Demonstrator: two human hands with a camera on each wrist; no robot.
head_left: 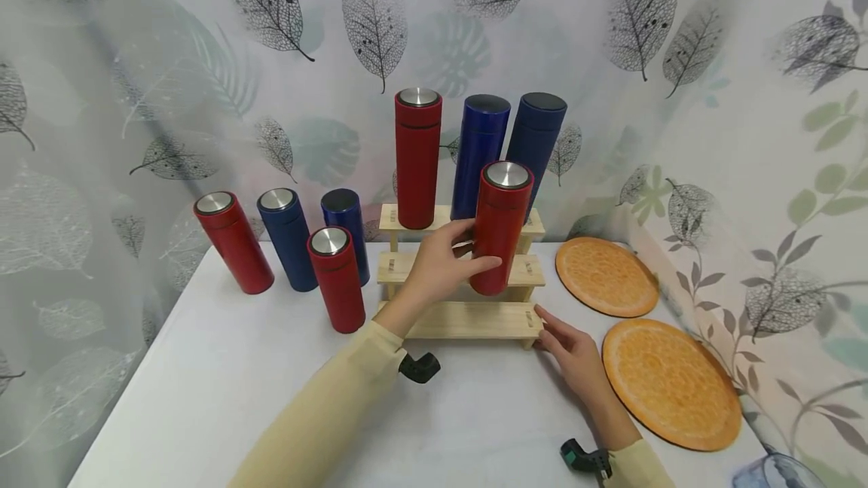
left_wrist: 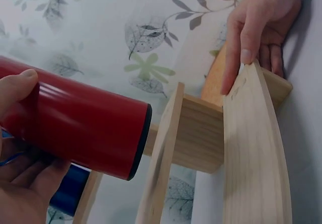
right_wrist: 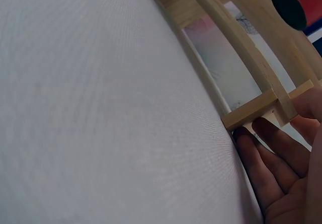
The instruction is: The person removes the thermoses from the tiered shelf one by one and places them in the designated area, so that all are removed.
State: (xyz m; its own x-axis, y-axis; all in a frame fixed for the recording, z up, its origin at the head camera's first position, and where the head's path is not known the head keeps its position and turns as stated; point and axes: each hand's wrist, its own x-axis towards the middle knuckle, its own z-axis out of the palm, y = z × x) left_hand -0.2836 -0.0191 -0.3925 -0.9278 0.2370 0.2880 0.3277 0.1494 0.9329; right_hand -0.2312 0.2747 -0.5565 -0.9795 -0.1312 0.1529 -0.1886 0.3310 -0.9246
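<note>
My left hand (head_left: 441, 266) grips a red thermos flask (head_left: 498, 239) with a silver lid, thumb on one side and fingers behind. The flask is upright, slightly tilted, in front of the three-step wooden display stand (head_left: 461, 320). In the left wrist view, its dark base (left_wrist: 141, 142) hangs clear of the boards. At the stand's right end, my right hand (head_left: 570, 356) holds the lowest step between thumb and fingers. On the top step stand another red flask (head_left: 417, 164), a glossy blue flask (head_left: 480, 149) and a dark blue flask (head_left: 539, 126), partly hidden by the held one.
Left of the stand, two red flasks (head_left: 233, 243) (head_left: 337, 281) and two blue flasks (head_left: 288, 239) (head_left: 349, 228) stand on the white table (head_left: 203, 398). Two round orange mats (head_left: 606, 277) (head_left: 671, 382) lie at the right. A leaf-patterned curtain (head_left: 325, 59) hangs behind.
</note>
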